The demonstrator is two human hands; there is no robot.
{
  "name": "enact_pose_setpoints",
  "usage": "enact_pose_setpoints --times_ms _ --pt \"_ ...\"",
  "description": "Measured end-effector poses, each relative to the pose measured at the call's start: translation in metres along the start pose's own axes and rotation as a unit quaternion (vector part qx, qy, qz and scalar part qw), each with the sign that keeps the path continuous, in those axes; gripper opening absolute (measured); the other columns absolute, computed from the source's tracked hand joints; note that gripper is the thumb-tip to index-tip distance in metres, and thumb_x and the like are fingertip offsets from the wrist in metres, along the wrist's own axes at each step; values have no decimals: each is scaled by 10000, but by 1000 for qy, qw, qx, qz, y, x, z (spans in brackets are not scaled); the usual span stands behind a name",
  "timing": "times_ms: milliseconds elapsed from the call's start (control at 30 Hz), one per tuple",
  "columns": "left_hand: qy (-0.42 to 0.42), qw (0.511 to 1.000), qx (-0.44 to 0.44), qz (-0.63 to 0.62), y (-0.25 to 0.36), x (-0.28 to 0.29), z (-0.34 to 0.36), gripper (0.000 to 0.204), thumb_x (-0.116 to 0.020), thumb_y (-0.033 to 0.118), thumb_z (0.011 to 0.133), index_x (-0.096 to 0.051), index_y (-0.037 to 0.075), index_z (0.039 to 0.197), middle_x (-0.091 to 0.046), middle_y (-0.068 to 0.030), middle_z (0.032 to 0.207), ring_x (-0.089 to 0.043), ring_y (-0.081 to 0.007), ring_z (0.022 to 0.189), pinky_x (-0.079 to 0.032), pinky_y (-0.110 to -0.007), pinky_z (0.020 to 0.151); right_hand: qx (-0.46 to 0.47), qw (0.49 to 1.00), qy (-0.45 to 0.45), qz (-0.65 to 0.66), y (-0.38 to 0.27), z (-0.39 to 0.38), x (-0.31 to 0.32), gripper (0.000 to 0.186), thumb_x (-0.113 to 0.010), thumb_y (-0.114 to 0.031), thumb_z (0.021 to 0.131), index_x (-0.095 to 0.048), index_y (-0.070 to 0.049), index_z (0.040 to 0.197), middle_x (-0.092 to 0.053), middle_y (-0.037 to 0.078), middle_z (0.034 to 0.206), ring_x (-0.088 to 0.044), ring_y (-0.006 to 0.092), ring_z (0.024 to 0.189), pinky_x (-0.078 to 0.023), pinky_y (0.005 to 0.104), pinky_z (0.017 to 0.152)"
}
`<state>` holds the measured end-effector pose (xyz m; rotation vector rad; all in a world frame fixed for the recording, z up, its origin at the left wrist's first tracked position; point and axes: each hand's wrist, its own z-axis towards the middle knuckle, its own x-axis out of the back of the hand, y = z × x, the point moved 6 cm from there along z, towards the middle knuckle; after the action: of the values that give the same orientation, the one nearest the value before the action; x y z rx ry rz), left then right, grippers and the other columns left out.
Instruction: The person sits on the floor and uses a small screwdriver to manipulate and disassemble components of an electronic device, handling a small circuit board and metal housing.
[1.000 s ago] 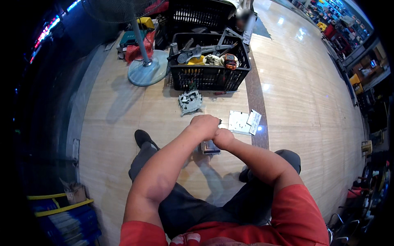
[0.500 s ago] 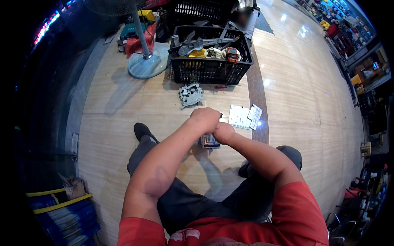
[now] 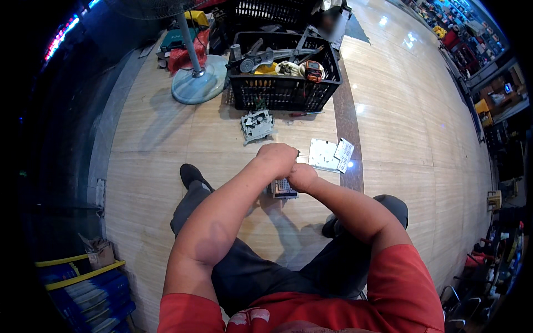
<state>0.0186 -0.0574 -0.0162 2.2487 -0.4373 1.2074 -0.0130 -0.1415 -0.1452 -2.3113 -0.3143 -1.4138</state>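
Close together in front of me, my left hand (image 3: 277, 157) and my right hand (image 3: 302, 177) are both closed, knuckles toward me. A boxy metal unit (image 3: 283, 190) with a perforated grid face shows just below them, partly covered. Their fingertips, and whatever they grip, are hidden behind the backs of the hands. A small dark piece (image 3: 298, 155) sticks out beside my left hand. Beyond it, a grey metal disc-drive mechanism (image 3: 257, 126) lies on the floor. To the right are a white metal plate (image 3: 323, 154) and a smaller labelled plate (image 3: 344, 155), touching it.
A black plastic crate (image 3: 284, 89) holds metal arms, a roll and an orange multimeter (image 3: 313, 71). A screwdriver (image 3: 304, 114) lies at its front. Left of the crate stands a fan base (image 3: 197, 83). A blue bin with yellow edges (image 3: 89, 288) is at the lower left.
Both hands stay closed over the metal unit, almost unmoved. The whole view has shifted very slightly.
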Motion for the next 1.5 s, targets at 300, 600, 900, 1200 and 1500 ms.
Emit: enact_pose_setpoints --times_ms 300,600,900,1200,1500 --pt "-2 1000 5 -1 0 1 -2 341 -712 308 877 -682 68 1117 -706 -184 1100 -673 -353 1052 -544 -460 866 -24 999 -20 13 -2 0 6 239 -448 -169 944 -621 -24 1022 -659 234 1109 -688 349 1000 -566 435 851" --pt "-5 1000 0 5 0 0 0 351 -713 320 879 -680 62 1114 -705 -184 1103 -672 -355 1053 -542 -462 872 4 999 -22 -30 -2 0 1 245 -449 -171 943 -606 -30 1069 -668 226 1096 -694 342 991 -572 436 835" --pt "-12 1000 4 -1 1 0 -1 354 -717 315 883 -677 66 1131 -703 -186 1104 -671 -356 1058 -541 -464 868 -36 999 -23 2 2 -1 5 284 -437 -178 950 -630 -37 1102 -678 198 1132 -691 338 1009 -566 439 854" --pt "-10 1000 10 3 -1 -3 2 362 -715 327 881 -678 65 1129 -703 -186 1105 -673 -355 1052 -545 -468 865 0 999 3 -34 -7 -8 9 213 -504 -142 902 -643 -57 1038 -672 180 1119 -678 322 998 -573 435 816" --pt "-14 1000 7 7 0 -3 -1 373 -717 331 880 -677 65 1139 -702 -182 1119 -672 -354 1060 -547 -465 873 -36 997 59 34 6 3 -5 255 -464 -202 925 -663 -49 971 -699 212 1000 -704 364 887 -571 467 780"
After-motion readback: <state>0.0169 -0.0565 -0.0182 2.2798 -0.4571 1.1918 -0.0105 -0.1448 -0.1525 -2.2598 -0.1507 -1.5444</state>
